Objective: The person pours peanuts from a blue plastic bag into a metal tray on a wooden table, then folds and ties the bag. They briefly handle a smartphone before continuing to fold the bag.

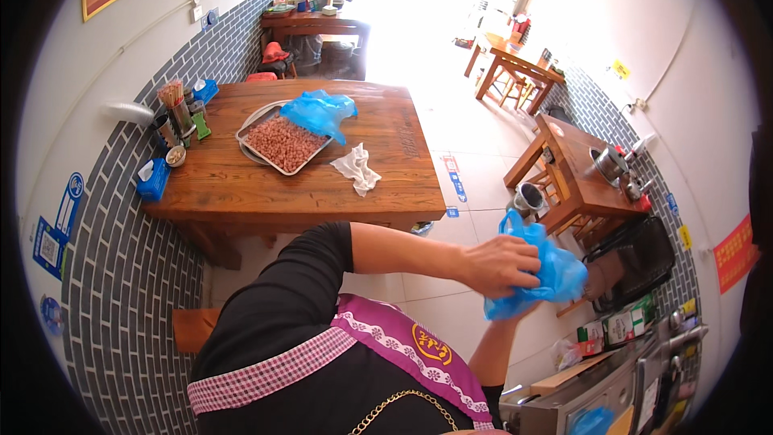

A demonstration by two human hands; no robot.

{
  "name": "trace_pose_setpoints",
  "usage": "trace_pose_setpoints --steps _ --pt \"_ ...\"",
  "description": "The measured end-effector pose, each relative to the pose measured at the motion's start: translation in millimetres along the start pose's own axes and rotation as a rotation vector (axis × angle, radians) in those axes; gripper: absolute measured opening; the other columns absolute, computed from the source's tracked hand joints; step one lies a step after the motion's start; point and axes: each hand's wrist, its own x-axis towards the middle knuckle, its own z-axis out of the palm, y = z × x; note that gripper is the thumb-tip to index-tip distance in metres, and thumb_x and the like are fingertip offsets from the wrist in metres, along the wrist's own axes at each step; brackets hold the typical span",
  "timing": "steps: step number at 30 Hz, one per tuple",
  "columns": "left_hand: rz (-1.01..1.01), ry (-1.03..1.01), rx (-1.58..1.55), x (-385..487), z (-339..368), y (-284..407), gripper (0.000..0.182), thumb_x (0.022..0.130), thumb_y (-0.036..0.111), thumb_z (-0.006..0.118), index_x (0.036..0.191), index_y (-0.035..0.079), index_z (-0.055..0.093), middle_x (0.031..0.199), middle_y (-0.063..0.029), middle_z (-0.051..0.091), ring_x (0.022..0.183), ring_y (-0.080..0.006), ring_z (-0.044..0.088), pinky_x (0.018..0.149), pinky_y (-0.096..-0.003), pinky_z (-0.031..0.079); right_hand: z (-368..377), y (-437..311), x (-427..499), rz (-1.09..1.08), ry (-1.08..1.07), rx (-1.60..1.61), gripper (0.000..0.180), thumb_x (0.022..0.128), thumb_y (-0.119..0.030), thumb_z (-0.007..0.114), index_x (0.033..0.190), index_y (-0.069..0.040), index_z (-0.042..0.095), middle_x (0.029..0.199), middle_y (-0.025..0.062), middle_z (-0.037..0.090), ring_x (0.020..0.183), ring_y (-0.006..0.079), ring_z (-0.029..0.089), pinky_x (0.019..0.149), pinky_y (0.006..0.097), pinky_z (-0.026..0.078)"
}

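Note:
My left hand (507,263) reaches across my body to the right, its fingers gripping a crumpled blue plastic bag (552,266). The bag hangs in the air above the floor, partly blurred. My right hand (528,312) is behind or inside this bag; only a bit near the wrist shows, and its fingers are hidden. On the wooden table (392,133) in front of me, a metal tray (294,170) holds small pinkish-brown pieces, perhaps diced meat (284,142). A second blue plastic bag (320,112) lies over the tray's far right corner.
A white cloth (357,169) lies right of the tray. Tissue boxes (153,180), a chopstick holder (180,115) and a small bowl (176,156) stand along the wall. To my right are a bin (529,198), another table (574,163) with metal pots, and a steel counter (567,399).

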Motion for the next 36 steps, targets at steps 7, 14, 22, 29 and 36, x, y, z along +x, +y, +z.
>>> trace_pose_setpoints --steps 7,14,22,29,36 --pt "-0.113 0.014 0.042 -4 72 -9 0.06 0.072 0.003 0.075 0.127 0.005 0.05 0.11 -0.0132 0.06 0.098 -0.0306 0.064 0.079 -0.0457 0.052 -48 -71 -1 0.027 0.28 0.599 0.041 0.097 -0.023 0.06 0.132 -0.004 0.05 0.129 0.0122 0.057 0.117 0.0252 0.056 0.102 0.0391 0.044" --pt "-1.309 0.127 0.409 -41 121 -153 0.026 0.085 0.01 0.065 0.11 0.006 0.06 0.091 -0.0147 0.071 0.085 -0.0305 0.072 0.067 -0.0438 0.058 -173 -19 -2 -0.287 0.443 -1.087 0.032 0.093 -0.021 0.062 0.119 -0.002 0.064 0.111 0.0196 0.067 0.103 0.031 0.064 0.091 0.043 0.05" --pt "-1.097 -0.46 -0.084 25 195 -160 0.025 0.073 0.016 0.076 0.097 0.009 0.076 0.105 -0.0183 0.07 0.095 -0.0343 0.069 0.081 -0.0457 0.056 -252 -99 58 -0.019 0.172 -1.237 0.025 0.079 -0.008 0.066 0.103 0.002 0.068 0.101 0.0185 0.069 0.093 0.0309 0.065 0.087 0.0414 0.049" --pt "-1.172 -0.152 -0.507 16 190 -66 0.03 0.089 0.015 0.062 0.118 0.008 0.057 0.109 -0.0144 0.062 0.09 -0.0339 0.065 0.072 -0.045 0.054 -303 -84 15 0.291 -0.029 -2.292 0.02 0.084 -0.017 0.063 0.102 -0.008 0.068 0.107 0.0138 0.066 0.089 0.0297 0.063 0.08 0.0423 0.05" --pt "-1.55 -0.43 -0.688 -51 289 -57 0.039 0.084 0.004 0.056 0.122 0.006 0.053 0.094 -0.015 0.061 0.067 -0.0297 0.063 0.055 -0.0426 0.052 -440 55 -17 1.031 0.149 -0.522 0.011 0.08 -0.009 0.064 0.089 -0.007 0.07 0.076 0.0077 0.063 0.072 0.0256 0.062 0.065 0.0344 0.05"
